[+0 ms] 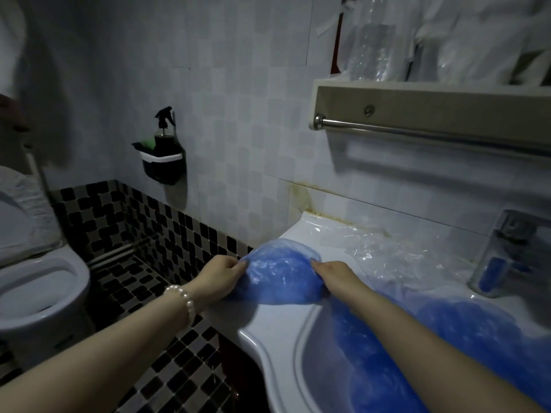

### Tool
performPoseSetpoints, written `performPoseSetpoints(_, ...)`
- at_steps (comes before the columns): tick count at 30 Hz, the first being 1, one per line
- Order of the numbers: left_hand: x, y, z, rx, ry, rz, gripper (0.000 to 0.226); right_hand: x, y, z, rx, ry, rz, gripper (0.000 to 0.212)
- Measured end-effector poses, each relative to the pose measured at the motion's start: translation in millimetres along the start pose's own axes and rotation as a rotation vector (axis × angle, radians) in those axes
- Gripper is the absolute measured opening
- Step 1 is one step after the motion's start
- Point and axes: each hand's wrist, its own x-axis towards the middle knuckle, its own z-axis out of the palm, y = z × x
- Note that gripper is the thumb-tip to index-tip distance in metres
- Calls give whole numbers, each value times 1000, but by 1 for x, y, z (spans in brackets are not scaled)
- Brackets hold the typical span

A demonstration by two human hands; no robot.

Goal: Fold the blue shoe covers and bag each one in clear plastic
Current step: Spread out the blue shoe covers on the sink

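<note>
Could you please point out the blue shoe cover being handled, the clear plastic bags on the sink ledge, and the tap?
blue shoe cover [280, 272]: head view, middle of its crinkled top.
clear plastic bags [384, 254]: head view, centre of the crumpled pile.
tap [504, 251]: head view, on its metal body.

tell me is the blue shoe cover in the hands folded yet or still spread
Still spread, not folded: the blue shoe cover lies bunched on the sink rim, with the left hand and right hand pinching opposite ends.

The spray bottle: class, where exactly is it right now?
In the head view, the spray bottle stands in a dark wall-mounted holder on the tiled wall, upper left of the sink, above the checkered tile band.
</note>
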Motion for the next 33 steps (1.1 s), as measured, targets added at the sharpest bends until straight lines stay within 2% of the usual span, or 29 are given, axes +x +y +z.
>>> performPoseSetpoints(3,6,2,10,174,50,11,46,5,-6,10,-169,83,30,54)
performPoseSetpoints(5,8,2,15,294,101,12,52,6,-4,15,-290,139,9,56)
performPoseSetpoints(7,9,0,20,396,182,12,49,7,-1,20,-412,219,-3,55)
performPoseSetpoints(11,9,-5,25,607,259,56,37,7,3,23,-581,299,-12,50)
performPoseSetpoints(14,6,-7,27,770,233,143,35,7,4,25,-702,287,-10,42)
performPoseSetpoints(18,7,-4,29,1025,192,145,26,8,0,29,-937,255,-31,30)
performPoseSetpoints(22,4,2,34,1209,219,169,25,7,2,33,-1075,347,-141,27)
performPoseSetpoints(25,6,-2,30,1172,272,359,20,9,4,35,-1028,477,-374,22)
performPoseSetpoints(27,14,-1,29,949,250,396,20,15,9,34,-970,440,-469,23)
performPoseSetpoints(29,25,9,30,570,153,278,29,18,14,33,-929,316,-453,26)
performPoseSetpoints(31,34,23,30,251,-64,110,46,17,14,32,-911,295,-459,28)
performPoseSetpoints(33,41,31,29,216,-224,1,61,16,14,31,-885,268,-457,32)
